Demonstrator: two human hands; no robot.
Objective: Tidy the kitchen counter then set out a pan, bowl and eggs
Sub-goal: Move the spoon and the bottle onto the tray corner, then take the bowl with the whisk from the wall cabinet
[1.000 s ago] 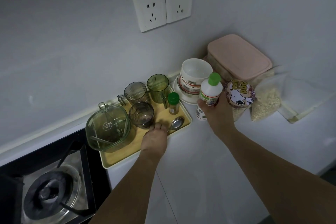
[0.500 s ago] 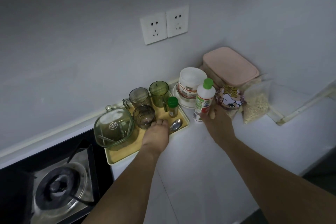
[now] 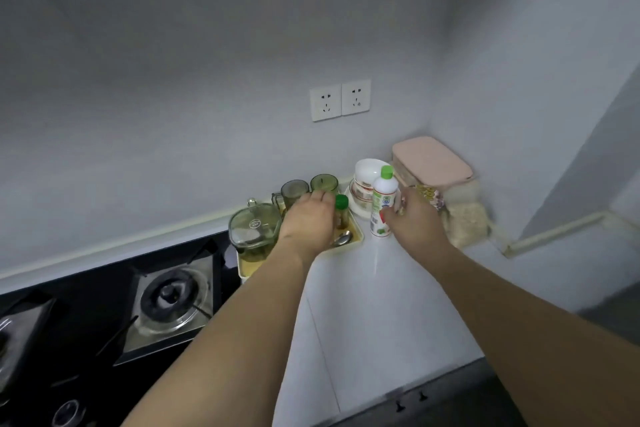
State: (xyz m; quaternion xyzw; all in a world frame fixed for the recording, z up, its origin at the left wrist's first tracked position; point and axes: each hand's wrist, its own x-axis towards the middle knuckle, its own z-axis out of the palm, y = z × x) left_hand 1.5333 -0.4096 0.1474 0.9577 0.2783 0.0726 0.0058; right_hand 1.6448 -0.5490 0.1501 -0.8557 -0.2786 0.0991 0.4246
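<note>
A yellow tray (image 3: 357, 240) at the back of the white counter (image 3: 381, 305) carries a lidded glass container (image 3: 254, 229), two green cups (image 3: 294, 188), a green-capped spice jar (image 3: 341, 205) and a spoon (image 3: 343, 238). My left hand (image 3: 308, 222) lies over the tray's middle and covers the dark tumbler; its fingertips are hidden. A white bottle with a green cap (image 3: 382, 198) stands upright on the counter right of the tray. My right hand (image 3: 412, 222) is beside the bottle with relaxed fingers, its thumb against the bottle's side. Stacked white bowls (image 3: 366, 170) stand behind the bottle.
A gas hob (image 3: 169, 295) fills the counter's left part. In the right corner are a pink-lidded box (image 3: 431, 159), a printed snack bag (image 3: 431, 198) and a clear bag of grains (image 3: 465, 224). Two wall sockets (image 3: 339, 100) sit above. The counter's front edge runs below my forearms.
The bottle was set down right of the tray and my right hand loosened from it. My left hand moved from the tray's front edge forward over the tumbler. The view pulled back.
</note>
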